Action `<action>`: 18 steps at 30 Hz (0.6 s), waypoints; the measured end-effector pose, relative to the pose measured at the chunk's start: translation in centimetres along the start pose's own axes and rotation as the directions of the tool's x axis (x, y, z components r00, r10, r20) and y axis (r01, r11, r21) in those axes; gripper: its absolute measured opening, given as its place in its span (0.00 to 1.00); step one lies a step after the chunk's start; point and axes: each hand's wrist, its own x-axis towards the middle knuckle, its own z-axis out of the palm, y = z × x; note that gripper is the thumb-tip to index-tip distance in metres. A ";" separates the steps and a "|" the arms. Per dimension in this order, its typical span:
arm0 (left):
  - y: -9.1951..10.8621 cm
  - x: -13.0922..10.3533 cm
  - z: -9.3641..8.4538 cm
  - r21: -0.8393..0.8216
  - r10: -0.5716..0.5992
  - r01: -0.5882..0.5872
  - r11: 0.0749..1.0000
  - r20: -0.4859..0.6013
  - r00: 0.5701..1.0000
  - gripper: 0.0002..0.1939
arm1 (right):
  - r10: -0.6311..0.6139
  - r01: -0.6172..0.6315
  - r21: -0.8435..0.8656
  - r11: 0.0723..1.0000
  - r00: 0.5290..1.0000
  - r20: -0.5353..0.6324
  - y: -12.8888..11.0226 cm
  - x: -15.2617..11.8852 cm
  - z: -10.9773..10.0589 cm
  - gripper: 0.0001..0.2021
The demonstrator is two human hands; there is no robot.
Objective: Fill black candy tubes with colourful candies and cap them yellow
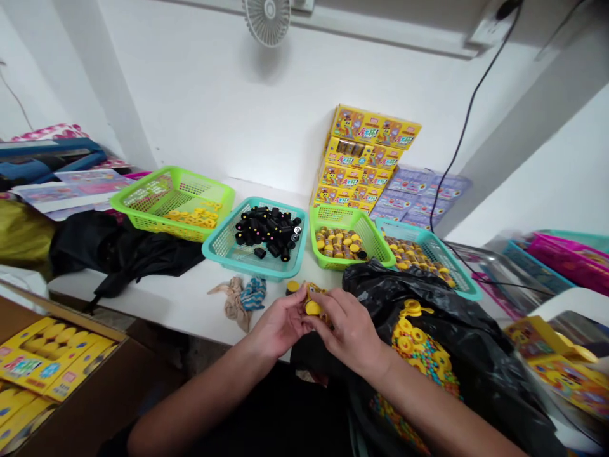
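Near the table's front edge, a small yellow-capped container (pixel 313 308) with a printed wrap sits between my two hands. My left hand (pixel 284 322) is closed round its left side. My right hand (pixel 349 327) grips it from the right, with the fingertips close to the cap. My fingers hide part of the container. Just behind my left fingertips stands another yellow-capped piece (pixel 292 287). To the left lie a beige cloth (pixel 234 304) and a blue striped cloth (pixel 254 294), bunched together.
A green basket (pixel 137 219) holds yellow rings; a teal basket (pixel 219 251) holds black pieces. Yellow-capped containers fill another green basket (pixel 386 254) and teal basket (pixel 469 289). A black bag (pixel 480 336) of colourful beads stands right. Yellow boxes (pixel 354 178) are stacked behind; a carton (pixel 102 381) stands left.
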 end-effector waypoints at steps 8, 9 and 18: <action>0.1 -0.5 0.6 -0.016 -0.007 0.005 1.000 -0.077 0.997 0.10 | 0.092 -0.087 0.168 0.982 0.996 -0.017 0.1 0.2 0.0 0.11; 0.1 -0.5 0.6 -0.015 0.000 -0.001 1.000 -0.088 0.996 0.10 | 0.081 -0.077 0.154 0.985 0.997 -0.015 0.1 0.1 0.1 0.11; -0.4 -0.4 0.2 -0.027 -0.042 0.040 0.999 -0.087 0.995 0.09 | -0.064 0.064 0.008 0.998 0.998 -0.012 0.2 -0.1 0.1 0.12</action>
